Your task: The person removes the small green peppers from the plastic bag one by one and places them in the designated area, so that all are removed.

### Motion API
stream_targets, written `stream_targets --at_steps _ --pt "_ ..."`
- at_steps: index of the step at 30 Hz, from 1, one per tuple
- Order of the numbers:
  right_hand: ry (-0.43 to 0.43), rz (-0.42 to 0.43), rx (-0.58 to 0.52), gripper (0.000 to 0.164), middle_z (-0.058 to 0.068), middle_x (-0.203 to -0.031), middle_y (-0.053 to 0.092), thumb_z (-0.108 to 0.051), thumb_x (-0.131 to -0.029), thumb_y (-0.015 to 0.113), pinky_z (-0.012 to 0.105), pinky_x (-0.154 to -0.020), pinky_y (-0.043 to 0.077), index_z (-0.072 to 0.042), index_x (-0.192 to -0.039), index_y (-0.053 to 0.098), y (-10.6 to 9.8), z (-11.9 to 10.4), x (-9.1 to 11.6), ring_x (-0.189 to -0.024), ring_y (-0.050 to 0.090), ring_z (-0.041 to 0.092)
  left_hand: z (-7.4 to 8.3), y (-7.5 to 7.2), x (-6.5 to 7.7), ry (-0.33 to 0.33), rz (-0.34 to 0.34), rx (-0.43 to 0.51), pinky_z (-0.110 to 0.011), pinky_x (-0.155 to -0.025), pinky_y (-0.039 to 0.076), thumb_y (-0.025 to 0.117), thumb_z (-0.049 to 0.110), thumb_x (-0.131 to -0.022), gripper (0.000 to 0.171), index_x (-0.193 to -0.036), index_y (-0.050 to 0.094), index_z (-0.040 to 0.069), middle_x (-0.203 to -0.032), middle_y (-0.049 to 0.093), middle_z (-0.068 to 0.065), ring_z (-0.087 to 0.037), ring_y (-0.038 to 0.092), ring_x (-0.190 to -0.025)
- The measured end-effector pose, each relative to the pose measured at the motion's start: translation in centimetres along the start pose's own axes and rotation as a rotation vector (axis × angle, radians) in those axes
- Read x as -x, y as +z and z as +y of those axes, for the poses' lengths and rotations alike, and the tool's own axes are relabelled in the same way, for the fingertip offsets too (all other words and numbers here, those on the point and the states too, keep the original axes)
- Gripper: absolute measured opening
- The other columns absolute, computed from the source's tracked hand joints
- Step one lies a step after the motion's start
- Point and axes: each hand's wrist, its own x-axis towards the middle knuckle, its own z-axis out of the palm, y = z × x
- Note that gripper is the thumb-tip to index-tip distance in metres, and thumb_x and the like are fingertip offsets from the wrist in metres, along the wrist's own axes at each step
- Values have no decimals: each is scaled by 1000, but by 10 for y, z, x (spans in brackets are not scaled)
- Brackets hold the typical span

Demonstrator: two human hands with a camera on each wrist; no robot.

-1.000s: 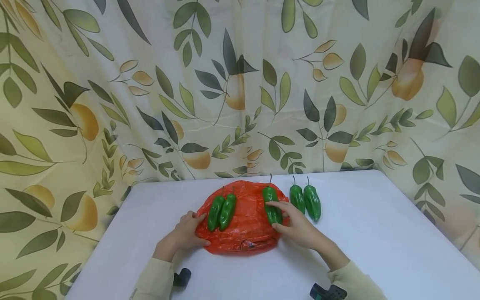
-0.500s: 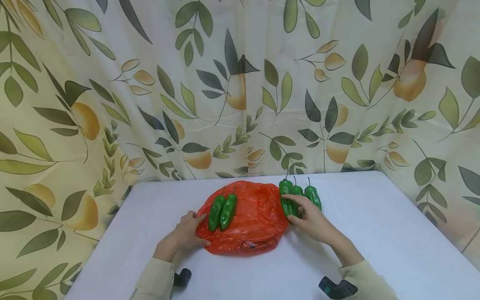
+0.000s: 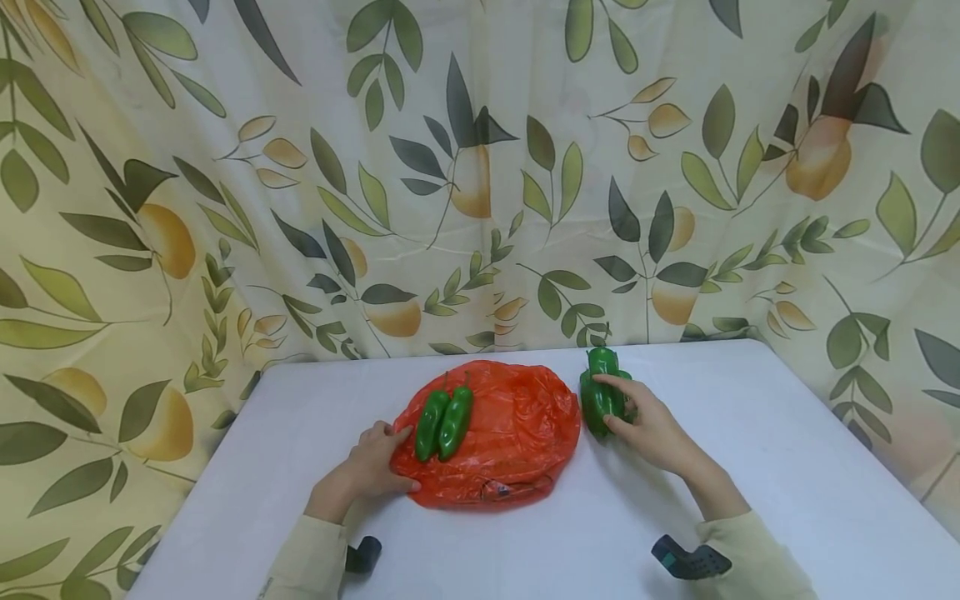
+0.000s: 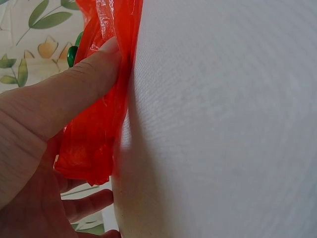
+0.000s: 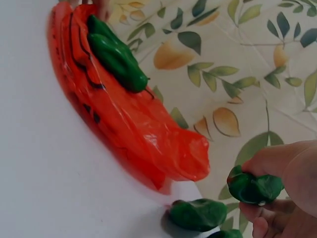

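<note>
A flattened red plastic bag [image 3: 510, 425] lies on the table with two green peppers [image 3: 442, 423] side by side on its left part. At the bag's left end my left hand [image 3: 371, 462] holds its edge between thumb and fingers; the left wrist view shows the thumb [image 4: 81, 82] pressed along the red plastic. Right of the bag, my right hand [image 3: 648, 421] grips another green pepper [image 5: 255, 187] between thumb and fingers, raised over the other two. Those lower peppers [image 5: 198, 214] lie on the table, partly hidden by the held one and the hand.
The white table [image 3: 480, 554] ends at a curtain [image 3: 450, 250] printed with leaves and fruit, which hangs close behind its far edge. White tabletop stretches in front of the bag and to the right of the peppers. Each wrist wears a dark device [image 3: 690, 560].
My right hand has carried the third pepper off the bag's right part, rightward, to above the two peppers on the table. My left hand stays at the bag's left end.
</note>
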Motion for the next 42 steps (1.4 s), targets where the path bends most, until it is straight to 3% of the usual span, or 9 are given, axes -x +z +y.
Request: stream_targets --at_steps 8,11,15,18,31,42 --pt "62 -2 48 61 34 -144 40 -2 -95 60 35 -71 60 -7 -152 39 -14 15 1 -108 54 43 1 -1 1 -2 -8 4 -54 -93 55 90 34 -73 90 -150 50 11 -128 49 -13 -29 48 -118" --pt "80 -3 66 62 36 -146 38 -2 -94 59 45 -78 61 -6 -152 37 -18 21 1 -112 53 49 1 -1 1 -7 -10 6 -54 -93 55 90 33 -73 90 -150 50 12 -128 49 -13 -29 47 -117" --pt "79 -2 82 63 40 -148 34 0 -92 58 64 -93 53 -1 -152 36 -23 30 1 -126 46 56 -1 1 0 -14 -9 8 -54 -93 56 90 34 -74 90 -151 49 12 -129 49 -13 -28 47 -118" --pt "77 4 91 63 42 -148 34 0 -91 58 70 -100 46 2 -151 36 -25 37 1 -132 40 59 -1 2 -1 -18 -9 12 -53 -93 56 90 34 -74 90 -151 49 13 -129 49 -13 -28 47 -118" --pt "171 -25 110 63 45 -152 26 0 -92 55 76 -109 29 2 -152 34 -24 66 0 -139 27 65 -4 3 -3 1 -3 11 -50 -91 57 91 33 -73 91 -151 49 12 -125 50 -11 -27 48 -116" --pt "208 -47 128 62 44 -152 26 -2 -94 54 75 -111 26 3 -153 32 -18 76 2 -140 25 64 -4 4 -2 14 6 6 -51 -91 57 91 34 -73 91 -151 49 11 -126 50 -13 -28 48 -116"
